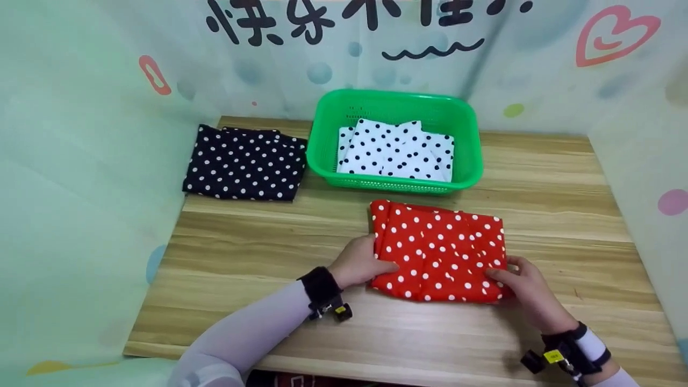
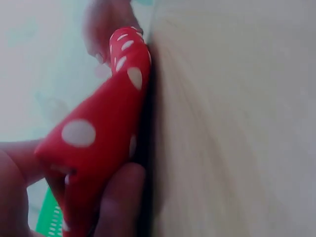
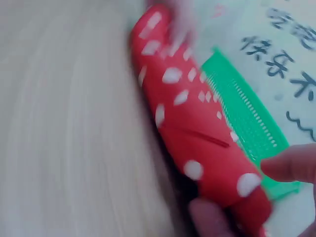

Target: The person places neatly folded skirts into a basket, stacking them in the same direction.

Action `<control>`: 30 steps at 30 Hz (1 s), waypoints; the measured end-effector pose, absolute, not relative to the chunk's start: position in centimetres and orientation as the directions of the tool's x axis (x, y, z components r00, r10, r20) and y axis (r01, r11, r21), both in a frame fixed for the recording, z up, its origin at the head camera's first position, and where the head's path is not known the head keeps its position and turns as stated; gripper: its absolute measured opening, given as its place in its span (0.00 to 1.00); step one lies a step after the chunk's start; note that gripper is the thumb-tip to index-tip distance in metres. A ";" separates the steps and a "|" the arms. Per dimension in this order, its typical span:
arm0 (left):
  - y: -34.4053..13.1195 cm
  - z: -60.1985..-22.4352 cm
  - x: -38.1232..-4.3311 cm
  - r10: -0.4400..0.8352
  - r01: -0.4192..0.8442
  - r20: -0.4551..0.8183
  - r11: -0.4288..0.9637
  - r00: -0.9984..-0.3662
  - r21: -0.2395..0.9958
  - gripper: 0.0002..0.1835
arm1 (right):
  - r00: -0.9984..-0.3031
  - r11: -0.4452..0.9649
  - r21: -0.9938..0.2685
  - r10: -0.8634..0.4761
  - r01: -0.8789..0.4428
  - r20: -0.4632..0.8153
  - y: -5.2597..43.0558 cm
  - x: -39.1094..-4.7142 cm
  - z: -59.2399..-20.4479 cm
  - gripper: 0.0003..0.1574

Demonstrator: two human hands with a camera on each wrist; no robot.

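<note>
A folded red cloth with white polka dots [image 1: 438,252] lies in front of the green basket. My left hand [image 1: 361,263] grips its left edge, thumb on top and fingers beneath. On the opposite side my right hand [image 1: 529,287] pinches the lower right edge, its thumb laid over the top. In the left wrist view the red cloth [image 2: 103,118] shows its folded layers between thumb and fingers. The right wrist view has the cloth [image 3: 197,133] held at its near end, with a dark gap under it above the wood.
Behind the cloth stands a green plastic basket [image 1: 473,161] holding folded white cloths with black dots [image 1: 392,150]. Left of the basket, a folded black cloth with white dots [image 1: 244,166] lies on the wooden table [image 1: 258,242]. Printed curtains [image 1: 279,70] hang around the table's back and sides.
</note>
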State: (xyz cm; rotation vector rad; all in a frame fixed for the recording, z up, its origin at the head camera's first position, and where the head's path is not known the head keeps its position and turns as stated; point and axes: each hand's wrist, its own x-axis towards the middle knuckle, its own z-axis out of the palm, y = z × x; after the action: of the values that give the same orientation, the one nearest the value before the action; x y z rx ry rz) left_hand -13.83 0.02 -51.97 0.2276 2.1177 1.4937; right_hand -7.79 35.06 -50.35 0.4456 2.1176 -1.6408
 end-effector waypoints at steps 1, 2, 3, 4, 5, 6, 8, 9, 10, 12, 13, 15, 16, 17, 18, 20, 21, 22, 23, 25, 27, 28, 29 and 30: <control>0.1 -52.1 -13.8 0.432 -0.175 -0.325 0.351 -0.841 0.920 0.29 | -0.848 0.186 -0.835 -0.022 0.517 -0.530 34.8 -7.8 -50.4 0.45; 0.3 -52.1 -13.8 0.436 -0.187 -0.324 0.327 -0.840 0.926 0.30 | -0.836 0.133 -0.832 -0.041 0.538 -0.547 34.6 -7.8 -50.4 0.44; 0.4 -52.2 -13.9 0.439 -0.195 -0.320 0.306 -0.839 0.932 0.31 | -0.827 0.094 -0.828 -0.064 0.552 -0.559 34.3 -7.9 -50.5 0.44; 0.6 -52.3 -13.9 0.440 -0.208 -0.321 0.287 -0.839 0.935 0.32 | -0.822 0.069 -0.826 -0.081 0.559 -0.563 34.1 -7.9 -50.5 0.45; 0.7 -52.3 -13.9 0.440 -0.219 -0.321 0.267 -0.839 0.938 0.33 | -0.821 0.052 -0.827 -0.097 0.560 -0.562 34.0 -7.9 -50.6 0.46; 0.8 -52.4 -13.9 0.439 -0.232 -0.320 0.243 -0.840 0.942 0.33 | -0.824 0.052 -0.830 -0.097 0.556 -0.558 33.8 -7.9 -50.7 0.47; 0.9 -52.6 -13.9 0.429 -0.233 -0.310 0.222 -0.848 0.947 0.34 | -0.843 0.070 -0.847 -0.091 0.526 -0.531 33.5 -7.8 -50.9 0.50; 1.0 -52.7 -13.8 0.426 -0.229 -0.304 0.218 -0.852 0.949 0.34 | -0.853 0.090 -0.856 -0.080 0.509 -0.516 33.3 -7.7 -51.0 0.51; 0.9 -52.7 -13.7 0.424 -0.224 -0.298 0.217 -0.855 0.950 0.34 | -0.863 0.111 -0.863 -0.065 0.492 -0.500 33.2 -7.6 -51.1 0.51; 0.8 -52.6 -13.4 0.419 -0.201 -0.285 0.232 -0.862 0.952 0.35 | -0.880 0.149 -0.874 -0.042 0.462 -0.472 32.8 -7.3 -51.4 0.49; 0.7 -52.4 -13.2 0.422 -0.190 -0.280 0.242 -0.863 0.951 0.36 | -0.889 0.167 -0.880 -0.034 0.446 -0.457 32.6 -7.0 -51.5 0.49; 0.6 -51.8 -12.6 0.436 -0.161 -0.265 0.261 -0.860 0.952 0.36 | -0.907 0.232 -0.884 -0.009 0.407 -0.420 32.2 -6.3 -51.4 0.46; 0.4 -51.5 -12.3 0.444 -0.140 -0.251 0.269 -0.860 0.953 0.35 | -0.916 0.263 -0.884 0.003 0.387 -0.400 32.0 -5.9 -51.3 0.45; 0.3 -50.9 -12.0 0.455 -0.119 -0.239 0.276 -0.858 0.954 0.35 | -0.923 0.285 -0.883 0.016 0.372 -0.383 31.7 -5.4 -51.0 0.44; 0.1 -50.3 -11.6 0.469 -0.094 -0.221 0.278 -0.855 0.956 0.35 | -0.930 0.301 -0.883 0.033 0.360 -0.367 31.5 -4.8 -50.6 0.44; -0.4 -49.0 -11.1 0.493 -0.036 -0.177 0.282 -0.852 0.959 0.34 | -0.940 0.320 -0.885 0.068 0.337 -0.333 30.9 -3.8 -49.4 0.42; -0.7 -48.2 -11.0 0.499 -0.009 -0.152 0.278 -0.853 0.961 0.34 | -0.945 0.307 -0.894 0.083 0.325 -0.315 30.5 -3.4 -48.8 0.42; -1.1 -47.4 -10.9 0.504 0.012 -0.129 0.266 -0.854 0.964 0.34 | -0.952 0.281 -0.909 0.098 0.306 -0.290 30.2 -3.2 -48.1 0.41; -1.5 -46.6 -11.0 0.503 0.023 -0.112 0.253 -0.857 0.967 0.35 | -0.960 0.256 -0.926 0.108 0.279 -0.259 29.9 -3.2 -47.4 0.41; -2.1 -45.3 -11.8 0.495 0.048 -0.074 0.230 -0.866 0.972 0.36 | -0.976 0.212 -0.956 0.130 0.201 -0.176 29.5 -4.1 -46.0 0.37; -2.6 -44.1 -13.3 0.473 0.061 -0.047 0.211 -0.880 0.976 0.37 | -0.988 0.171 -0.980 0.136 0.101 -0.078 29.1 -6.0 -44.8 0.35; -2.8 -43.6 -14.4 0.456 0.068 -0.034 0.206 -0.889 0.976 0.37 | -0.990 0.151 -0.987 0.137 0.052 -0.031 28.8 -7.3 -44.3 0.35; -2.9 -43.1 -15.6 0.437 0.076 -0.022 0.207 -0.899 0.975 0.37 | -0.991 0.143 -0.990 0.131 0.010 0.009 28.6 -8.8 -43.8 0.34; -3.0 -42.6 -17.0 0.416 0.086 -0.011 0.214 -0.909 0.973 0.36 | -0.991 0.130 -0.991 0.130 -0.025 0.042 28.4 -10.4 -43.4 0.34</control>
State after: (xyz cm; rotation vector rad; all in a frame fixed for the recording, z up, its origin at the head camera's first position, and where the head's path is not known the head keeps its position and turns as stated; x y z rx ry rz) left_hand -16.98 -3.01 -42.62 0.4737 2.2206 1.7527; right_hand -10.41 28.41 -43.35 0.1139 2.4469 -2.1501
